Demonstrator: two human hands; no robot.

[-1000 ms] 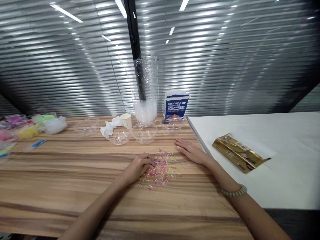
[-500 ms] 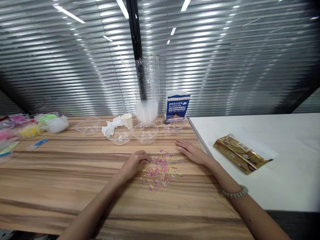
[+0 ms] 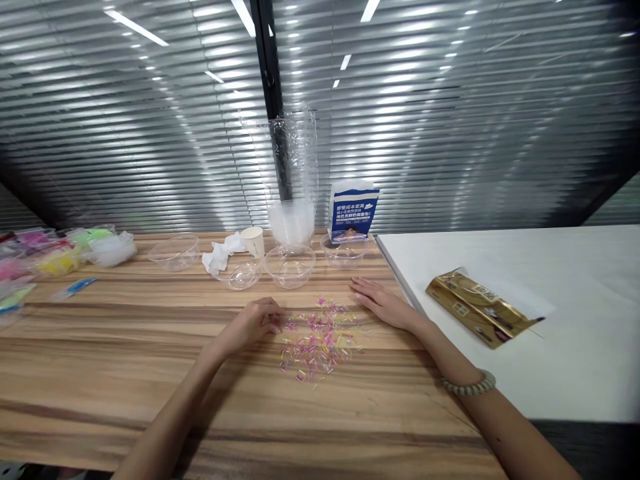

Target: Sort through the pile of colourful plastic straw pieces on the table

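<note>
On the wooden table in the head view lies a loose pile of small pink, yellow and clear tube-like beads (image 3: 323, 340). My left hand (image 3: 255, 323) is at the pile's left edge, its fingers loosely bent and the thumb apart from them. A few stray beads lie close to its fingertips, and nothing shows in its grasp. On the pile's right side, my right hand (image 3: 383, 303) rests flat with fingers stretched out, touching only the tabletop.
Behind the beads stand clear plastic bowls (image 3: 290, 268), a paper cup (image 3: 253, 242), crumpled tissue (image 3: 220, 256) and a blue-and-white bag (image 3: 354, 212). Colourful packets (image 3: 57, 260) lie far left. A gold tissue pack (image 3: 483, 308) lies on the white table (image 3: 580, 360) at right.
My left hand has drawn back to the left from the beads, and its thumb now stands apart from the fingers. A few beads show where it was. My right hand stays put.
</note>
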